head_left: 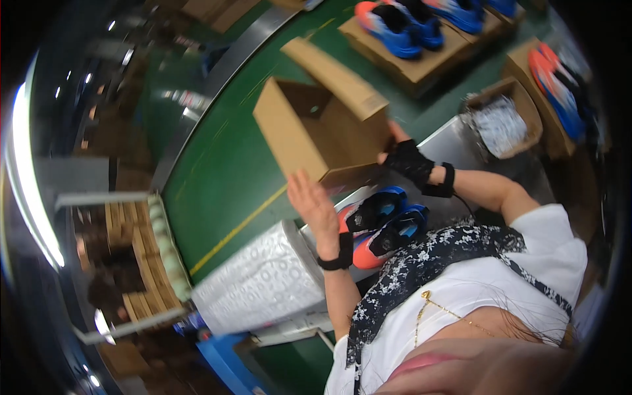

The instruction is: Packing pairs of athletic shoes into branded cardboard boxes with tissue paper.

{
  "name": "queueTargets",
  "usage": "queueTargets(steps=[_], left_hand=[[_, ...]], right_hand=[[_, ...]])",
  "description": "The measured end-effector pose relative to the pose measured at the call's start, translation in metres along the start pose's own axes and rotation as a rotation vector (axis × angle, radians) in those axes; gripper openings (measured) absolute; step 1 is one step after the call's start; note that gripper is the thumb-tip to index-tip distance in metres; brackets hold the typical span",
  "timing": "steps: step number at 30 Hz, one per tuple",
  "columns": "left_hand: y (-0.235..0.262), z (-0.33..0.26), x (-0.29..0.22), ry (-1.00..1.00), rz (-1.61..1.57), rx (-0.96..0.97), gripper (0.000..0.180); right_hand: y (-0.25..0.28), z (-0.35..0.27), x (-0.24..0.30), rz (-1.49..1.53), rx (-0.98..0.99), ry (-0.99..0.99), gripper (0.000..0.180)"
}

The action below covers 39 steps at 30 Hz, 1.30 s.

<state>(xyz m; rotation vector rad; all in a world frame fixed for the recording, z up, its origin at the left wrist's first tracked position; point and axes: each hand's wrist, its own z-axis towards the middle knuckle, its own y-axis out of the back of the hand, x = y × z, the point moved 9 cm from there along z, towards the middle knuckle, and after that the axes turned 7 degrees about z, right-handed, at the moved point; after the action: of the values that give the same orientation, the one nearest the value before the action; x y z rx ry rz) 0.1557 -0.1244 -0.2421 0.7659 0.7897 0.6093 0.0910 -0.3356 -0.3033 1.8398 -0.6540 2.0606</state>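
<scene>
A workshop with a green surface marked by yellow lines (240,227) is seen, its far side edged by a metal rail (220,85). A brown cardboard shoebox (283,125) is held up at the middle of the view, tilted, its mouth open and its long lid flap (339,76) raised; no contents are visible. Whether its base is rested on anything cannot be told. The near left corner is touched by the left hand (313,204), which is spread flat, fingers extended, not curled round the wall. The right end is gripped by the right hand (408,161), in a black fingerless glove, finger and thumb set apart at the edge. The step in hand is judged to be the opening or steadying of the box; for the next move, a firm right-hand grip and a flap kept off the mouth seem to be called for. Just below, between the forearms, a pair of coral-and-blue running shoes (415,220) is placed. To the left, a silvery wrapped bundle (263,276) is seen; to the right, a carton of crumpled white packing (503,125). Farther up, more running shoes (401,46) are set on closed boxes (368,46)
</scene>
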Motion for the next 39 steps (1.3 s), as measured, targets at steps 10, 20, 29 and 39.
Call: queueTargets(steps=[10, 20, 29, 39], left_hand=[[0.039, -0.073, 0.154, 0.674, -0.49, -0.081, 0.049], [0.006, -0.064, 0.176, 0.507, -0.25, -0.148, 0.035], [-0.09, 0.002, 0.107, 0.402, -0.425, 0.224, 0.035], [-0.145, 0.002, 0.029, 0.278, -0.584, 0.395, 0.033]], right_hand=[[0.037, 0.007, -0.1, 0.621, 0.148, -0.257, 0.018], [0.048, 0.05, -0.188, 0.951, -0.271, -0.802, 0.021], [0.27, 0.096, -0.18, 0.511, -0.517, -0.537, 0.017], [0.435, 0.046, -0.02, 0.029, -0.276, -0.031, 0.029]])
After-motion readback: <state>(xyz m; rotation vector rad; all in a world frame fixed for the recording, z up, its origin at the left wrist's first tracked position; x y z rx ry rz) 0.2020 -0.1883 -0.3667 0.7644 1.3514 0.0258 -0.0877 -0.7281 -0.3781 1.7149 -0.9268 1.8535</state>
